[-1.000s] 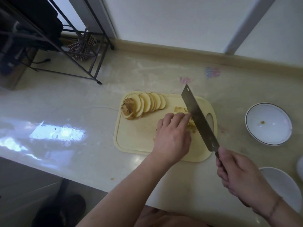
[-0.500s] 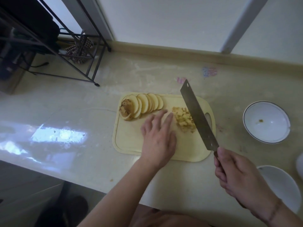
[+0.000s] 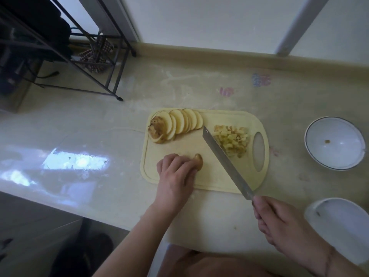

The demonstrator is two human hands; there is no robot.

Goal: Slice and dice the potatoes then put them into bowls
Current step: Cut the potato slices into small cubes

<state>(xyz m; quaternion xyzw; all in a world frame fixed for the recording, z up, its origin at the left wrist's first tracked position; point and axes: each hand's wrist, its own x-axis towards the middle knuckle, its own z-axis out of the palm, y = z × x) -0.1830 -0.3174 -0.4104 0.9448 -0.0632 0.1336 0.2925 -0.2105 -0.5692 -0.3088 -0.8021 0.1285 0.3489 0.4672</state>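
Potato end piece (image 3: 198, 161), brown-skinned and rounded, now sits under the left hand (image 3: 175, 174), which half a second ago lay flat and bare on the pale plastic cutting board (image 3: 217, 182); a new cut looks ready to begin. Its long axis seems to run away from the person, though fingers hide most of it. The right hand (image 3: 279, 222) grips the steel cleaver (image 3: 225, 162), whose tip points toward the fanned slices (image 3: 179, 124), with the pile of dice (image 3: 232, 140) beyond its blade.

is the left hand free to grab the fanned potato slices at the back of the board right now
Probably not at once: the left hand grips a potato piece. The path to the slices looks clear; the knife lies to their right.
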